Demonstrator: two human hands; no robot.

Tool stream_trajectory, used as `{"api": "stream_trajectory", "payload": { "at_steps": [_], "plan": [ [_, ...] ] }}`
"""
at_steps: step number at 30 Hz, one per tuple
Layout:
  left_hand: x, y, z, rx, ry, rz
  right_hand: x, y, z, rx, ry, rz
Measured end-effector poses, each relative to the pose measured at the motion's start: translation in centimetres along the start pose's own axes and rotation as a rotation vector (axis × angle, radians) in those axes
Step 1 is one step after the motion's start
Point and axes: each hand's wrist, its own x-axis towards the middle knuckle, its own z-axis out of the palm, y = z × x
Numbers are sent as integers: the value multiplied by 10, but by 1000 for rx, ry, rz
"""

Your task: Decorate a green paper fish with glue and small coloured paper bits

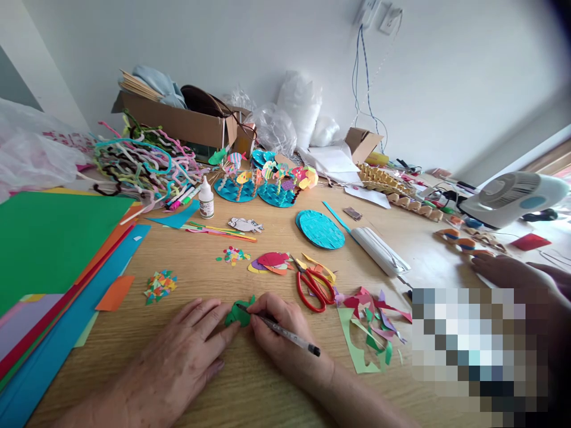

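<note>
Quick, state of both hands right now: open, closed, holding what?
Left hand: open, fairly flat, fingertips at the green paper fish.
Right hand: closed around a pen, its tip at the fish.

Bare counter (pixel 107 345) lies between the left hand (pixel 191 333) and the paper stack (pixel 57 244), while red scissors (pixel 307 276) and paper scraps (pixel 372 340) obstruct passage ahead-right of the right hand (pixel 285 321).

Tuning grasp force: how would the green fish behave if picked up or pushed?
Green fish is likely light and bendy: it looks like thin cut paper. Pushed, it may slide rather than roll, as it appears flat on the table.
</note>
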Motion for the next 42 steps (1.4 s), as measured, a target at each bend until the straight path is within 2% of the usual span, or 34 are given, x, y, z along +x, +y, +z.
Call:
{"api": "stream_trajectory", "payload": {
  "at_steps": [5, 14, 22, 32, 42],
  "plan": [
    [-2, -2, 2, 25, 6, 14, 0, 1, 0, 2, 23, 14],
    [-2, -3, 3, -30, -7, 37, 1, 0, -2, -34, -16, 15],
    [3, -2, -1, 36, -84, 35, 0, 0, -2, -49, -17, 0],
    [0, -3, 0, -6, -38, 40, 1, -1, -3, -32, -20, 25],
    [0, 0, -5, 21, -71, 37, 1, -1, -3, -41, -14, 14]
  ]
}}
